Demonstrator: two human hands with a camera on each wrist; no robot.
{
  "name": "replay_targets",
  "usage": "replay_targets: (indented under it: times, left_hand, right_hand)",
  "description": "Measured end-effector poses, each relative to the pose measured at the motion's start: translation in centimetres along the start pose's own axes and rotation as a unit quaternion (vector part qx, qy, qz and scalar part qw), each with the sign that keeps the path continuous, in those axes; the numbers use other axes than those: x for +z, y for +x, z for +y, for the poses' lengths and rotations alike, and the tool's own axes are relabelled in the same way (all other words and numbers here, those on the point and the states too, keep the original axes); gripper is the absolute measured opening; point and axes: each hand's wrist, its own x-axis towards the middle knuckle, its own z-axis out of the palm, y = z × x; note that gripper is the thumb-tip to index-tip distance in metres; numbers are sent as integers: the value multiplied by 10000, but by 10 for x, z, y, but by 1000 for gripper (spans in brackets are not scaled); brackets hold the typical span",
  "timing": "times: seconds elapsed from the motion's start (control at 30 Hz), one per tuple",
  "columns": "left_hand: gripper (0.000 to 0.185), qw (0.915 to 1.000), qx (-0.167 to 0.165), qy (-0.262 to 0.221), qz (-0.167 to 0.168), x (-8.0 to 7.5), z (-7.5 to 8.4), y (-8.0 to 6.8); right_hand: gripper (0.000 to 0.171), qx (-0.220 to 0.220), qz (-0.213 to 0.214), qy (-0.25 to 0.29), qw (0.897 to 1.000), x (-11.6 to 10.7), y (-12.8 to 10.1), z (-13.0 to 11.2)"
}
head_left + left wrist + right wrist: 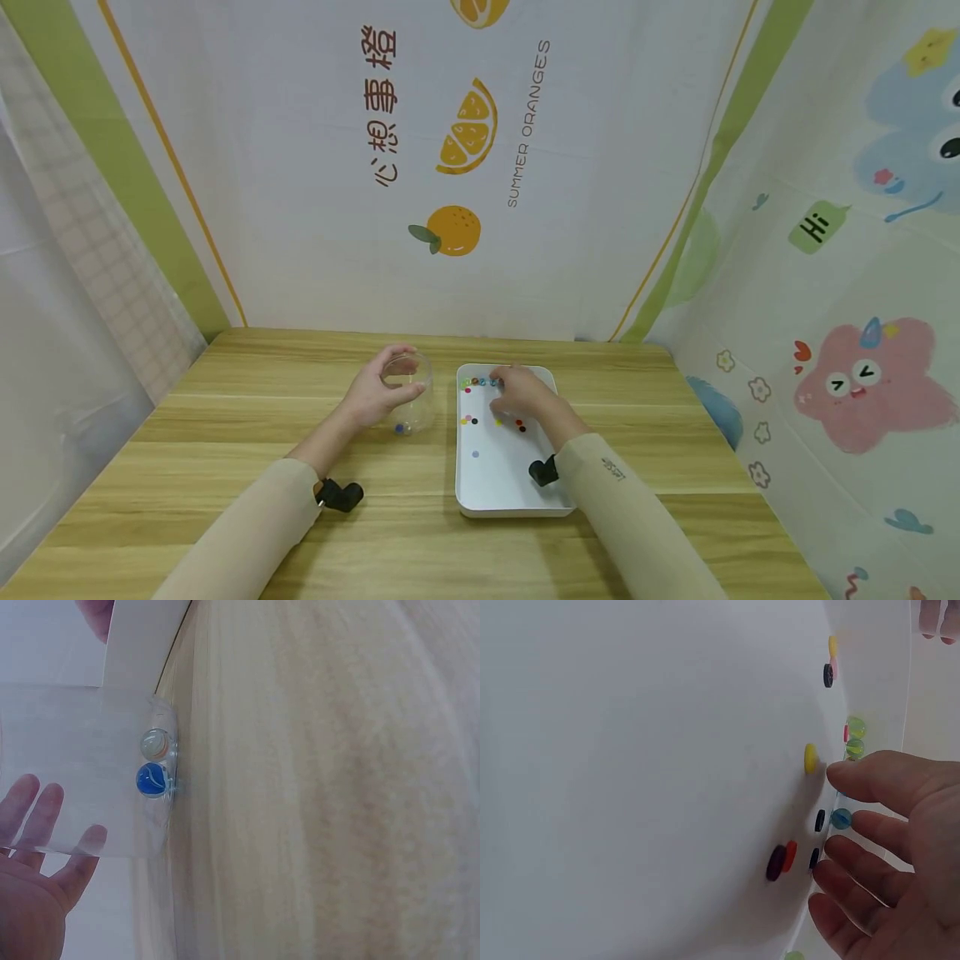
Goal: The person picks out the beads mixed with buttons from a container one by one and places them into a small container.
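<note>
My left hand (386,390) grips a clear plastic cup (411,398) that stands on the wooden table, fingers wrapped round its wall. In the left wrist view a blue marble (152,780) and a clear orange-tinted marble (155,742) lie at the bottom of the cup (90,772). My right hand (516,392) hovers over the far end of a white tray (512,508), fingers loosely spread and holding nothing. Just beyond its fingertips (847,774) lie a blue marble (841,818), green marbles (855,727) and small coloured discs, among them a yellow disc (810,759).
The tray sits just right of the cup on the table (240,417). A few more discs (471,420) are scattered over the tray's floor. Printed cloth walls close in the table at the back and on both sides.
</note>
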Motion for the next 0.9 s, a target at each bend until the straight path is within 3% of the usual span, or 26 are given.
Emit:
replay_targets:
  times: [0.37, 0.9]
  left_hand:
    - [67, 10000, -63, -19, 34, 1, 0, 1]
    - [67, 10000, -36, 2, 22, 0, 0, -1]
  right_hand:
    - [45, 197, 62, 136, 9997, -1, 0, 0]
    - [14, -14, 109, 191, 9998, 4, 3, 5]
